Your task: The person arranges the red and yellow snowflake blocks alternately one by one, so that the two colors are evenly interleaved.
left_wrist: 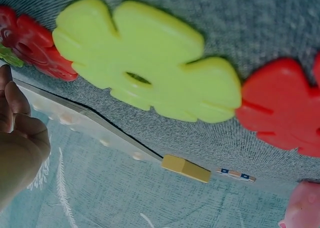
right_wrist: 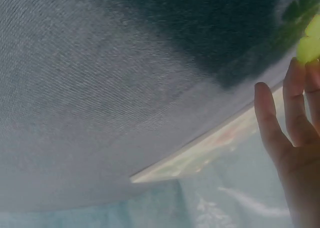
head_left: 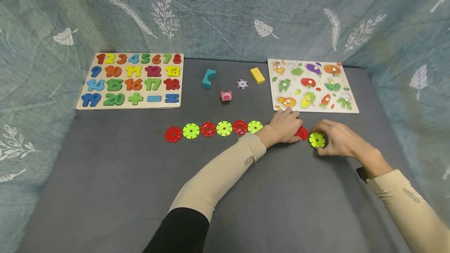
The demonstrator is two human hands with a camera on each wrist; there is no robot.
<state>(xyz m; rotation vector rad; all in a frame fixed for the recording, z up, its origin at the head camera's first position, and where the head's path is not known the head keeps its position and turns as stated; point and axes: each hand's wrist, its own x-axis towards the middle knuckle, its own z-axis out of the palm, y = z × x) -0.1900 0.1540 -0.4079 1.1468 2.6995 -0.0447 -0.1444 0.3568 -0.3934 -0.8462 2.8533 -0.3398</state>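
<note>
A row of red and yellow-green notched plastic discs lies across the table, from a red disc [head_left: 174, 134] at the left end. My left hand [head_left: 285, 125] is over the row's right part, its thumb and curled fingers at the edges of a red disc [head_left: 302, 133]. Below that wrist, a large yellow-green disc [left_wrist: 150, 63] shows in the left wrist view, hidden from the head view. My right hand [head_left: 339, 138] pinches the end yellow-green disc [head_left: 317, 140] between thumb and fingers, close beside the red one. Only this disc's edge appears in the right wrist view.
Behind the row stand a number puzzle board [head_left: 128, 104] at left and a vegetable puzzle board [head_left: 316, 109] at right. Between them lie a teal arch block [head_left: 207, 79], a pink pig [head_left: 226, 96], a poker chip [head_left: 242, 84] and a yellow block [head_left: 258, 75].
</note>
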